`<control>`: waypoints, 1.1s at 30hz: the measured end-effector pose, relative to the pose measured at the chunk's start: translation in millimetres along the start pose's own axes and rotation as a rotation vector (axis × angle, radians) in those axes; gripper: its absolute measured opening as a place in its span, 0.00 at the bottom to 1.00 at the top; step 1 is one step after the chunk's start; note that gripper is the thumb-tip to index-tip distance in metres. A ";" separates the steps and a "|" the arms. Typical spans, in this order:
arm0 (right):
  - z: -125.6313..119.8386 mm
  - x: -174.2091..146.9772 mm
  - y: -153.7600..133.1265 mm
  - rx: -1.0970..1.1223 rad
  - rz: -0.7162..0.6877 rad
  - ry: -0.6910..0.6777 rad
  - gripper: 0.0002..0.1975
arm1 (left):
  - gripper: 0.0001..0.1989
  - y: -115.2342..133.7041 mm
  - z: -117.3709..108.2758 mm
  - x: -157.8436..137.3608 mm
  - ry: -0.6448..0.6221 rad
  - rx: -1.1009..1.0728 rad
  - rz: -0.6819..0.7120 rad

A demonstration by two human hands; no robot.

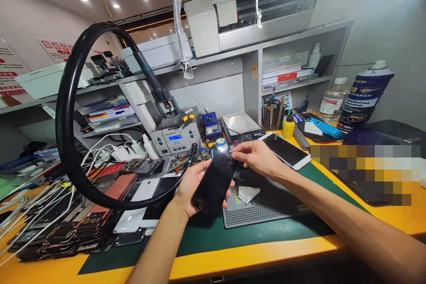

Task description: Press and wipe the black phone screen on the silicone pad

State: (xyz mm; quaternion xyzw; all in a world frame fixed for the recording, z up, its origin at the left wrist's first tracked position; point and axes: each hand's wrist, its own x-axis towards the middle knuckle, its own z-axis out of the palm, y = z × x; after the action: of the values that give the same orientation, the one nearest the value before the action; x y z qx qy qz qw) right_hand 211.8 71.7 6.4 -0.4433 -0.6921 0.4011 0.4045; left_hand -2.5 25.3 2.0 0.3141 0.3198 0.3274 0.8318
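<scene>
A black smartphone (214, 182) lies tilted in my left hand (191, 184), screen towards me, with the fingers wrapped round its back and side. My right hand (254, 155) has thumb and forefinger pinched together at the phone's upper right corner. Whatever is between those fingertips is too small to make out; a bright glare covers the phone's top edge. Below the right forearm, a crumpled white wipe (248, 194) rests on a grey perforated mat (266, 206). Behind the right wrist lies a white tablet (285, 150) with a dark screen.
Stacked phone parts (89, 217) and white cables fill the left side. A thick black hose (63, 128) loops beside my left arm from a rework station (176, 140). A yellow bottle (288, 126) and a spray can (364, 97) stand at the back right. A green mat (196, 237) covers the bench.
</scene>
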 end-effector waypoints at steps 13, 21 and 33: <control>-0.3 2.7 2.7 0.015 -0.014 0.005 0.10 | 0.28 -0.2 0.6 0.8 0.020 0.015 0.005; -0.4 2.1 2.6 0.006 -0.016 0.005 0.10 | 0.28 -0.5 1.4 0.8 0.030 0.016 0.001; -0.7 2.1 2.8 0.011 -0.011 0.003 0.09 | 0.28 -0.2 2.0 0.5 0.037 0.020 0.004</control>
State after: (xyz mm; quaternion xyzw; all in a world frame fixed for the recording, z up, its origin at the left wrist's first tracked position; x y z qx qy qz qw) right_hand 212.6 74.7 4.4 -0.4379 -0.6917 0.4018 0.4102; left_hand -0.6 24.9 2.9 0.3168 0.3378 0.3317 0.8219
